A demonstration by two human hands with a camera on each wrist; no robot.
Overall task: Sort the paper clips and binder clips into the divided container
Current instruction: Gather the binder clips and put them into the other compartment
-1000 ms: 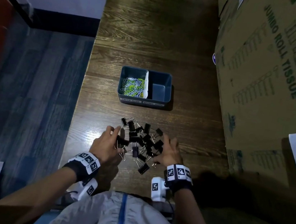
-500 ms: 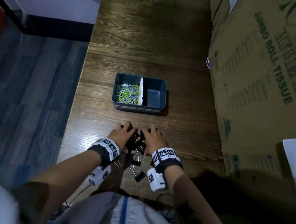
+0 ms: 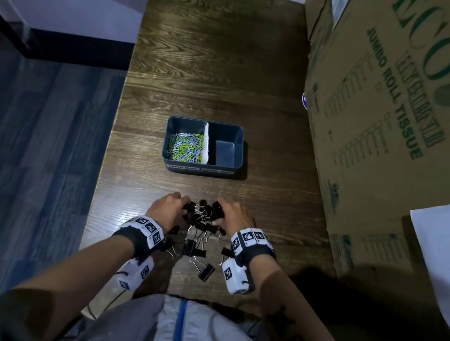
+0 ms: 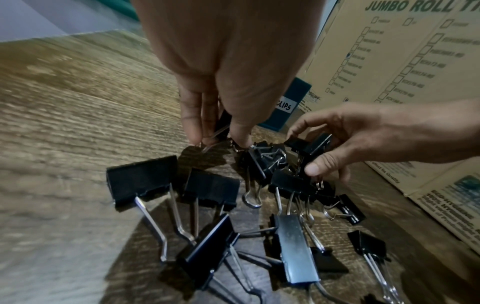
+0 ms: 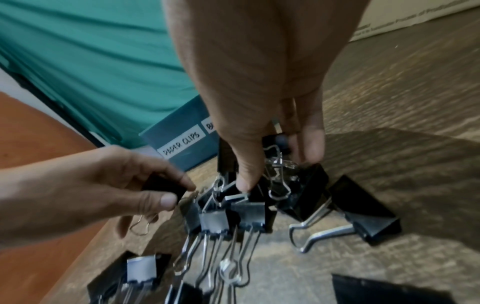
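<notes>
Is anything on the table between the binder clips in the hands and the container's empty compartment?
Nothing visible. Bare dark wood table lies between the black metal binder clips, gripped by left hand and right hand, and the blue divided container.

Dark wood table (image 3: 219,55), grey plank floor (image 3: 33,159), cardboard box (image 3: 396,121) rt.

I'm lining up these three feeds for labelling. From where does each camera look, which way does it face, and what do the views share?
Head: worn on the head, facing forward and down at the divided container and table; both forearms show.
Left wrist: looks along the left hand at the binder clips; the right hand enters too.
Right wrist: looks along the right hand at the clips; the left hand enters.
Shared: the binder clips and both hands.
</notes>
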